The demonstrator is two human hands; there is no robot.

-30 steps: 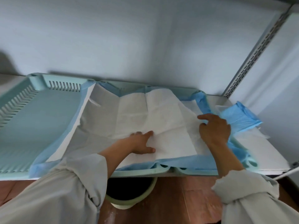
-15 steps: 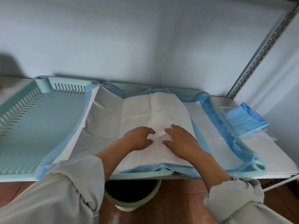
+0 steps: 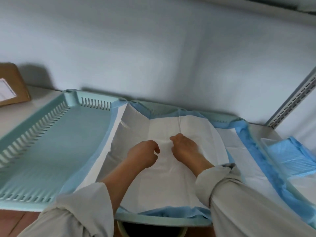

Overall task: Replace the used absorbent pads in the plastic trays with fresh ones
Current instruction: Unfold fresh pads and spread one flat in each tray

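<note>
Hidden: the near rim of the right tray (image 3: 164,220) is partly covered by both sleeves, and the right sleeve (image 3: 248,202) cuts off the pad's near right corner; the bucket (image 3: 153,230) under the shelf shows only its top edge.
Hard to make out: the fingertips of both hands are tucked under, so how much pad each one has is unclear.
Left tray (image 3: 51,151): pale green, slotted walls, nothing in it, at the shelf's left end.
Right tray: holds the fresh pad (image 3: 162,177), white side up, blue backing lapping over the rims.
Pad direction: its long axis appears to run from the shelf's front edge towards the back wall.
Left hand (image 3: 143,155): fingers curled, grip gathering a crease of the pad.
Right hand (image 3: 183,148): curled likewise, pinching the same crease, just beside the left.
Folded blue pads (image 3: 287,156): at the shelf's right end.
Cardboard box (image 3: 12,86): far left corner of the shelf (image 3: 20,106), cut off.
</note>
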